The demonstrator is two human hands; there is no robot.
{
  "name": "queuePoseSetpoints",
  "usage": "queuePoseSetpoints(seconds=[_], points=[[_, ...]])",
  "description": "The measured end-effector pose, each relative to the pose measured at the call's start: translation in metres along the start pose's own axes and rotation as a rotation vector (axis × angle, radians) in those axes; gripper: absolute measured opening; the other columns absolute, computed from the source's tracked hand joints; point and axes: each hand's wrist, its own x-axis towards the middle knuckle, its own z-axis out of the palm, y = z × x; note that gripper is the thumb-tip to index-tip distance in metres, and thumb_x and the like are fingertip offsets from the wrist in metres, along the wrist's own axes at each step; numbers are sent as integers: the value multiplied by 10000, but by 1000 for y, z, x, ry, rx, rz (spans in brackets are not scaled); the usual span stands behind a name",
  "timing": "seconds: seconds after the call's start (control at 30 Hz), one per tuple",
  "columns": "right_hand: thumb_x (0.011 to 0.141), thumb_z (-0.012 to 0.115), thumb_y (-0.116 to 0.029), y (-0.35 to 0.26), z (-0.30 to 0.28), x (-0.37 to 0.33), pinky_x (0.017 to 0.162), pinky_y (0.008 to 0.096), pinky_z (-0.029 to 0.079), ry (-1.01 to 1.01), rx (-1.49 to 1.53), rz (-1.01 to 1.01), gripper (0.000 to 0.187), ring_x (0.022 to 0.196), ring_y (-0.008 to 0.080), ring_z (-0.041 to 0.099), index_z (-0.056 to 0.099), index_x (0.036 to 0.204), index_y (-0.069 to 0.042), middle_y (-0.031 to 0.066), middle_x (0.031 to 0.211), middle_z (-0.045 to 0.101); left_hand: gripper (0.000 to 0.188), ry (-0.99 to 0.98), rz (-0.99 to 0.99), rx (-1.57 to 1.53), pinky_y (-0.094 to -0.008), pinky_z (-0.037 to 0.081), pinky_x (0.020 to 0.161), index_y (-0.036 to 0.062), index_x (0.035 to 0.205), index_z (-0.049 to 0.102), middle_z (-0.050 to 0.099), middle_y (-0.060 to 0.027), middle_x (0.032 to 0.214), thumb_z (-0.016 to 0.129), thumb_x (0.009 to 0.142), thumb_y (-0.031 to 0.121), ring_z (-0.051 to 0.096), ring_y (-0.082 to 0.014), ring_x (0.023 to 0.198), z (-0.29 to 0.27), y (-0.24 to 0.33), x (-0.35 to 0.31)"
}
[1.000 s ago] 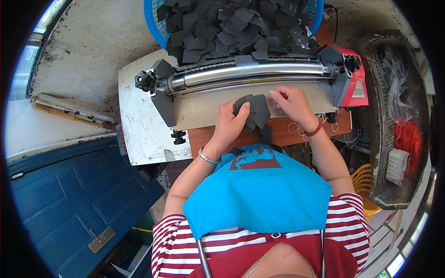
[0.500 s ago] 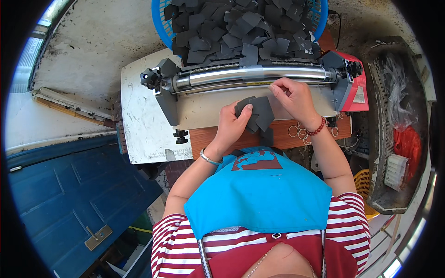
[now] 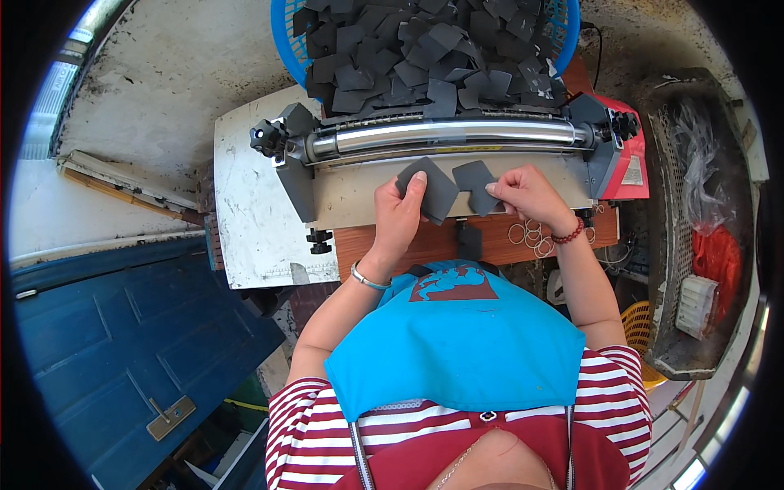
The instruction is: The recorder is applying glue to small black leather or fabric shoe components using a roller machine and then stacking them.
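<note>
In my left hand point(image 3: 398, 214) is a small stack of dark grey flat pieces point(image 3: 433, 193), the thumb pressed on top and the fingers beneath. My right hand point(image 3: 529, 194) pinches one notched dark grey piece point(image 3: 475, 181) by its right edge, just right of the stack. Both hands are over the pale feed plate point(image 3: 347, 198) of a roller machine, near its front edge. Beyond them runs the shiny metal roller point(image 3: 449, 133). One more dark piece point(image 3: 469, 242) lies below the plate, against the reddish-brown wooden board point(image 3: 425, 242).
Behind the roller stands a blue basket point(image 3: 282, 41) heaped with dark pieces point(image 3: 400, 57). Pale rubber bands point(image 3: 535, 237) lie on the board at right. Black knobs point(image 3: 268, 137) stick out at the machine's ends. A grimy bin point(image 3: 665, 245) holding plastic bags stands at the far right.
My right hand was empty near the roller; it has come down and now pinches a single piece. The stack in my left hand has shifted slightly left and looks more squared up.
</note>
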Motion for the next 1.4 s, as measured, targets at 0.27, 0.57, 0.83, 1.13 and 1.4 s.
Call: queuePoseSetpoints(seconds=[0.27, 0.57, 0.83, 1.13, 1.4], points=[[919, 620, -312, -10, 26, 6, 407, 191, 349, 210, -53, -192, 353, 438, 25, 452, 629, 711, -26, -23, 536, 544, 285, -37, 47, 124, -207, 404, 497, -5, 801, 627, 571, 36, 653, 552, 970, 212, 480, -21, 594, 19, -3, 7], [926, 611, -290, -10, 19, -6, 418, 193, 360, -4, 156, -150, 327, 450, 35, 469, 650, 717, -41, -25, 575, 565, 326, -185, -37, 71, -199, 454, 496, -5, 965, 646, 632, -16, 764, 479, 998, 273, 570, -65, 599, 9, -4, -2], [909, 604, -303, 6, -3, -6, 434, 256, 394, 218, -89, -33, 374, 456, 84, 536, 614, 647, -37, 15, 512, 574, 348, -149, -3, 109, -197, 435, 486, -4, 966, 645, 616, -9, 718, 461, 1011, 288, 547, -59, 564, 3, 0, -4], [925, 581, -372, -13, 21, -8, 481, 283, 411, 159, -106, -213, 423, 485, 119, 560, 642, 691, -25, 36, 542, 589, 343, -115, -7, 134, -195, 412, 467, -2, 945, 653, 593, 3, 673, 476, 1004, 286, 519, -51, 527, 14, 1, -1], [923, 618, -267, 4, 2, -7, 397, 186, 345, -14, 51, -12, 296, 425, 32, 466, 630, 729, -44, -25, 565, 566, 263, -158, -39, 111, -181, 427, 490, 7, 1014, 668, 600, 2, 692, 502, 981, 208, 559, -56, 567, 9, 1, 0]])
